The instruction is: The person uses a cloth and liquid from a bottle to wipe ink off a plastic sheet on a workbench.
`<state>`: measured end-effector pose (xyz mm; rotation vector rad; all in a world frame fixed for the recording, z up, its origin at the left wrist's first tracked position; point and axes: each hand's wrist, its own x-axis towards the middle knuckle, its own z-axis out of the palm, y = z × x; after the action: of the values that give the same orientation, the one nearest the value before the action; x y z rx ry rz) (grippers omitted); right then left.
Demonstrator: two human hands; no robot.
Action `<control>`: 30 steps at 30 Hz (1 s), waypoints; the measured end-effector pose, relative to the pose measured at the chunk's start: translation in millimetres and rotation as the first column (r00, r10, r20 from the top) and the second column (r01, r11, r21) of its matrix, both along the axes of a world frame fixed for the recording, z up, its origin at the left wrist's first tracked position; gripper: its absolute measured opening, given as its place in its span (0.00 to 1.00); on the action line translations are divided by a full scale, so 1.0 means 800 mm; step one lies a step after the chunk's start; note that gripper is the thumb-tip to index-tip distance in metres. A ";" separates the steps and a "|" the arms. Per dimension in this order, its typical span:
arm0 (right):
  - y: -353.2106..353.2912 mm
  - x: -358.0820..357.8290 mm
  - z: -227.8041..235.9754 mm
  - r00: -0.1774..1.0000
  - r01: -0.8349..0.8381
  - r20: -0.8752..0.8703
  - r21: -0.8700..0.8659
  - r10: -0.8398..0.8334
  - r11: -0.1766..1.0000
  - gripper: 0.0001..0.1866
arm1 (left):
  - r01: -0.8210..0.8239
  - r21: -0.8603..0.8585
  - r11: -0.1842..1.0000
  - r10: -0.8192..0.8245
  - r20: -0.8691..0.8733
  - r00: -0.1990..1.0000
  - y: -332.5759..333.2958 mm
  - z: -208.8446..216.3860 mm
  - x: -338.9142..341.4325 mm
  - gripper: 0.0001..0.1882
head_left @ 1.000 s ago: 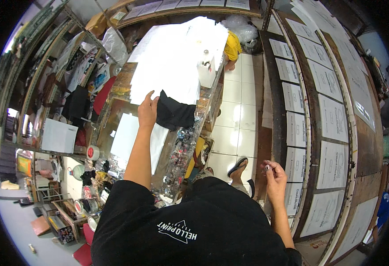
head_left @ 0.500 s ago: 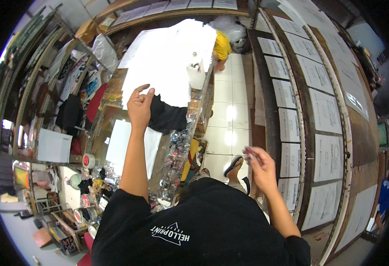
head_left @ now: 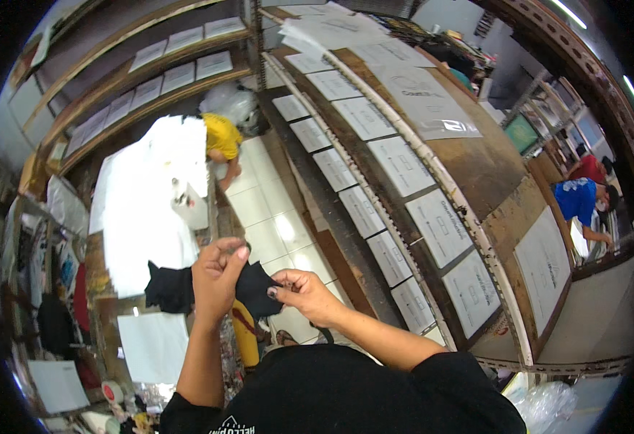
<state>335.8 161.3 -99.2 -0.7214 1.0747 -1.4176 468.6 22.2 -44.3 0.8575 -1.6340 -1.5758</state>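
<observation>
Hands (head_left: 259, 282) hold black cloth (head_left: 176, 288) over cluttered workbench (head_left: 150, 217); white-tiled floor (head_left: 273, 217)

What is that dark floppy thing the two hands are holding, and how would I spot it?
Find the long work table on the left, covered with white sheets. At its near edge, the left hand and right hand pinch a black cloth. It is the only dark, crumpled piece among flat white ones.
</observation>
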 end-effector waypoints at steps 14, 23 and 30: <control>0.036 -0.143 0.026 0.986 0.083 0.150 -0.072 -0.072 0.994 0.12 | 0.205 0.096 0.974 -0.197 -0.081 0.977 -0.009 0.005 -0.172 0.09; 0.034 -0.241 0.047 0.972 0.216 0.129 -0.165 -0.196 0.962 0.13 | 0.187 0.229 0.955 -0.156 -0.148 0.977 0.007 -0.010 -0.283 0.10; 0.045 -0.274 0.066 0.936 0.346 -0.003 -0.182 -0.352 0.921 0.12 | 0.288 0.240 0.927 -0.261 -0.137 0.956 0.022 -0.019 -0.341 0.09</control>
<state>116.6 197.0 -46.5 -0.7072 1.1544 -1.8319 196.2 39.6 -59.9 0.6827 -1.5473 -2.0291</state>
